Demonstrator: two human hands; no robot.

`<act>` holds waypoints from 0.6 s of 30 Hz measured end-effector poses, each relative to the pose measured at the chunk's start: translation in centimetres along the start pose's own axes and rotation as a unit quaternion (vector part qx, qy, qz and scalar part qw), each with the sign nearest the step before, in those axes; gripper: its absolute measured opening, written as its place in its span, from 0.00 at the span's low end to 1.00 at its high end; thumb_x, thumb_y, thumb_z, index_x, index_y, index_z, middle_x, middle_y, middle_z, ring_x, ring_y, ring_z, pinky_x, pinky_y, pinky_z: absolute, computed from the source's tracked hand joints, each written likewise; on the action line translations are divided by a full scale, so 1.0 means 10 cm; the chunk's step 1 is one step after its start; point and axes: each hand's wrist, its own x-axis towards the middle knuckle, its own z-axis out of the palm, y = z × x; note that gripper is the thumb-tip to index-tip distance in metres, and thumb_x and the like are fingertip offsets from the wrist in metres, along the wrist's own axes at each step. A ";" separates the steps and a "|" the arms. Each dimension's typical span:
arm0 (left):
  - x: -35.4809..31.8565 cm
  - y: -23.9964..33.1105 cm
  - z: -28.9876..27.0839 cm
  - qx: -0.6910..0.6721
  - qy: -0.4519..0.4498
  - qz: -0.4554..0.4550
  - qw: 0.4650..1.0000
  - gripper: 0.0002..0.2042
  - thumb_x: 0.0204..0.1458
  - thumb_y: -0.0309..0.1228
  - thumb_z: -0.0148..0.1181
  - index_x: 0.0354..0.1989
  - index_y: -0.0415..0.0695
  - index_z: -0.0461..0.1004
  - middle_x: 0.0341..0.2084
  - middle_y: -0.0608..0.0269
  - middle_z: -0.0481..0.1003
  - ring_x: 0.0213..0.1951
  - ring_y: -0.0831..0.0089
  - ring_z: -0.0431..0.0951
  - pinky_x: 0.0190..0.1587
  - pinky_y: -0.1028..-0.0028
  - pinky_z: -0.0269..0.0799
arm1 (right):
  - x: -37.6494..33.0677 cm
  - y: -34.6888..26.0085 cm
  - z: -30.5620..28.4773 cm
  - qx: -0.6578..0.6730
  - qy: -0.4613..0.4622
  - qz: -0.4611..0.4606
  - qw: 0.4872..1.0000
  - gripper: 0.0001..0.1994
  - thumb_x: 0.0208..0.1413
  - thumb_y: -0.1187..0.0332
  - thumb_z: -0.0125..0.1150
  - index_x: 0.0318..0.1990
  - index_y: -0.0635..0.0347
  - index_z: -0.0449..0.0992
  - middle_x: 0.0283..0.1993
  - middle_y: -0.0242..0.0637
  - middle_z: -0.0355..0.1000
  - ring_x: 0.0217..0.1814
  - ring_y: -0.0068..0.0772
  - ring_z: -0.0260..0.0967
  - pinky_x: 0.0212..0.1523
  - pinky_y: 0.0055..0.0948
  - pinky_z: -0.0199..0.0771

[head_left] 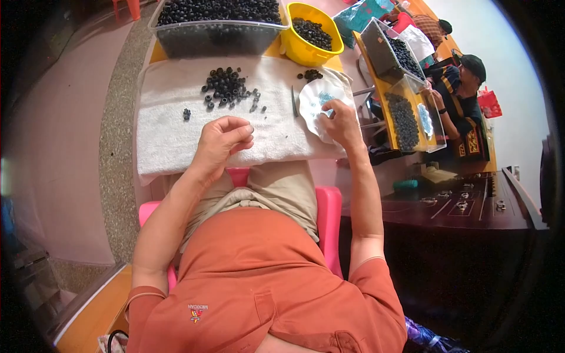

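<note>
My left hand (223,140) is above the near middle of a white towel (170,138), thumb and fingers pinched together. A dark speck shows at its fingertips, too small to name. Over a white scalloped plate (308,106) at the right, my right hand (341,123) reaches down with its fingers bent in a pinch. Small light-blue pieces (324,97) lie on the plate by those fingertips; whether one is held is hidden. A loose pile of small black ring-shaped parts (226,87) lies on the towel beyond my left hand. Dark tweezers (294,102) rest left of the plate.
Behind the towel stand a clear bin (218,38) heaped with black parts and a yellow basin (294,50) holding more. A smaller black cluster (312,75) sits above the plate. To the right, another person (465,88) works at a table with clear bins (406,120).
</note>
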 end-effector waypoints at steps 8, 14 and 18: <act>0.01 -0.01 0.00 -0.002 -0.005 -0.002 1.000 0.05 0.55 0.27 0.63 0.39 0.41 0.76 0.30 0.66 0.77 0.32 0.79 0.78 0.39 0.78 0.79 | -0.06 0.10 0.07 0.064 0.027 0.056 0.996 0.07 0.48 0.74 0.66 0.36 0.65 0.79 0.33 0.45 0.78 0.28 0.32 0.75 0.31 0.30 0.75; -0.01 0.02 0.03 -0.011 -0.001 -0.002 1.000 0.05 0.54 0.26 0.64 0.37 0.40 0.77 0.29 0.65 0.77 0.31 0.80 0.77 0.40 0.77 0.79 | -0.09 0.07 0.06 0.153 0.054 0.052 0.985 0.08 0.55 0.76 0.64 0.42 0.67 0.79 0.28 0.33 0.76 0.24 0.19 0.71 0.29 0.19 0.72; -0.01 0.00 0.03 -0.005 -0.009 0.001 1.000 0.06 0.54 0.26 0.64 0.37 0.39 0.77 0.30 0.64 0.78 0.32 0.79 0.78 0.40 0.78 0.79 | -0.12 -0.25 0.02 0.256 0.017 0.081 0.963 0.07 0.57 0.77 0.62 0.42 0.69 0.78 0.30 0.32 0.76 0.27 0.19 0.73 0.30 0.19 0.74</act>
